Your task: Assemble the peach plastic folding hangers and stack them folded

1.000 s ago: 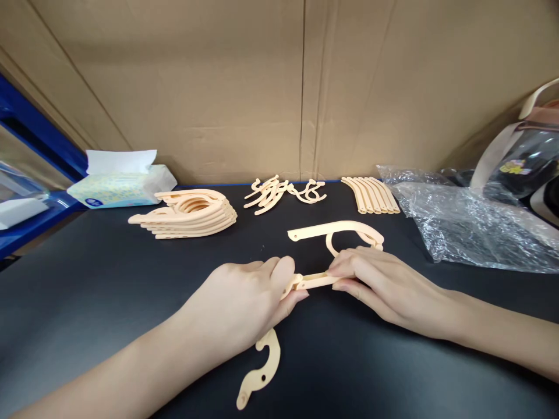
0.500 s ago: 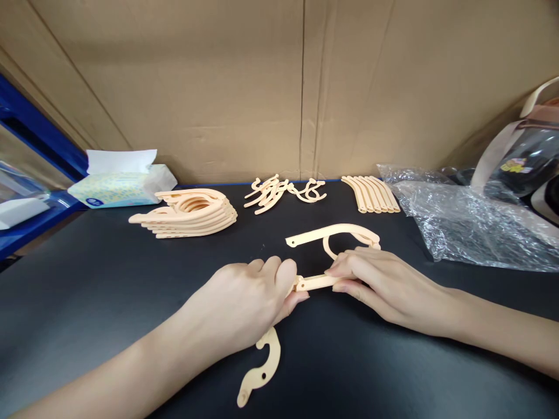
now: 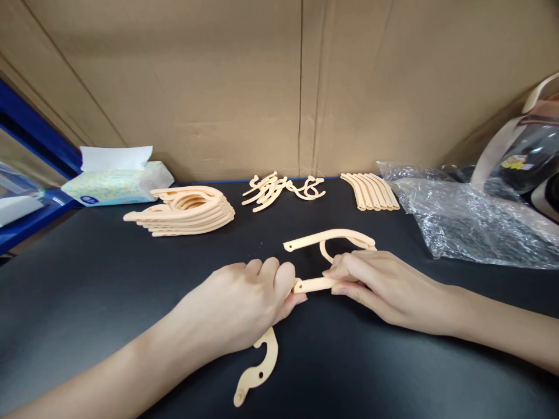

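Both hands are on a cream folding hanger. Its lower arm (image 3: 314, 284) lies between thumb and fingers of my right hand (image 3: 375, 285). My left hand (image 3: 248, 299) is closed around the left end of that arm, hiding what is inside the fist. The hanger's upper arm (image 3: 329, 236) stretches away behind the right fingers, with a curved part bridging the two arms. Below my left hand shows a hook-shaped cream piece (image 3: 266, 361) with a hole. Its top is hidden, so I cannot tell whether the fist touches it.
A stack of folded hangers (image 3: 187, 215) sits at the left, before a tissue pack (image 3: 116, 183). Loose hook pieces (image 3: 266, 192) and a row of curved arms (image 3: 371, 192) lie along the back. Crumpled clear plastic (image 3: 476, 221) and a strapped bottle (image 3: 524, 151) are at the right.
The hands keep the same grip on the hanger. The joint end of the lower arm shows slightly less beside the left fist. The whole view has shifted a little.
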`<state>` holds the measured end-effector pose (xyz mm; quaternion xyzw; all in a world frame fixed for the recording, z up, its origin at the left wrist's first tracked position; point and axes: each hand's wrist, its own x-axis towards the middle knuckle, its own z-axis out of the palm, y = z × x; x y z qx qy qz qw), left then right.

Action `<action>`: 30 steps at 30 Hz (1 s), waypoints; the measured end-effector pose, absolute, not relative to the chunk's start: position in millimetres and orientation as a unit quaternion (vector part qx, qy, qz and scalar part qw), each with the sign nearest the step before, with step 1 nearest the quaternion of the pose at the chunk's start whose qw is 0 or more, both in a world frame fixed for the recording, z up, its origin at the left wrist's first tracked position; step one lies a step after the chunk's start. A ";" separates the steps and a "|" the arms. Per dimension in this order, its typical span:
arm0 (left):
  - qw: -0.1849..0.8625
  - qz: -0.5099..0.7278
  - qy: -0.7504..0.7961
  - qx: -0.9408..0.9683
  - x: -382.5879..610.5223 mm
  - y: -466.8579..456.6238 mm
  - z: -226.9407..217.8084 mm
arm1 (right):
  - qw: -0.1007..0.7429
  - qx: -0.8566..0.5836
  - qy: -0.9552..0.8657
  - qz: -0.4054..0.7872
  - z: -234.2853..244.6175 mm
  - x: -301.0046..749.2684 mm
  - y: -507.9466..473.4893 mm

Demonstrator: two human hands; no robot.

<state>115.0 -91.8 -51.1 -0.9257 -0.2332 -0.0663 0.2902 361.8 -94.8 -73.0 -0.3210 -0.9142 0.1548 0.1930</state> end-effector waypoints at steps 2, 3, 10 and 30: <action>0.294 -0.069 -0.229 -0.925 114.4 -91.2 -51.0 | 0.192 -0.320 -0.915 0.157 -72.6 362.0 -94.3; 0.294 -0.071 -0.226 -0.926 114.2 -91.0 -51.0 | 0.191 -0.320 -0.913 0.163 -72.2 362.3 -94.2; 0.292 -0.072 -0.210 -0.930 112.8 -92.3 -48.9 | 0.197 -0.325 -0.898 0.222 -68.5 363.4 -93.3; 0.259 -0.087 -0.193 -0.942 111.8 -89.4 -51.8 | 0.194 -0.313 -0.913 0.178 -69.2 361.7 -92.1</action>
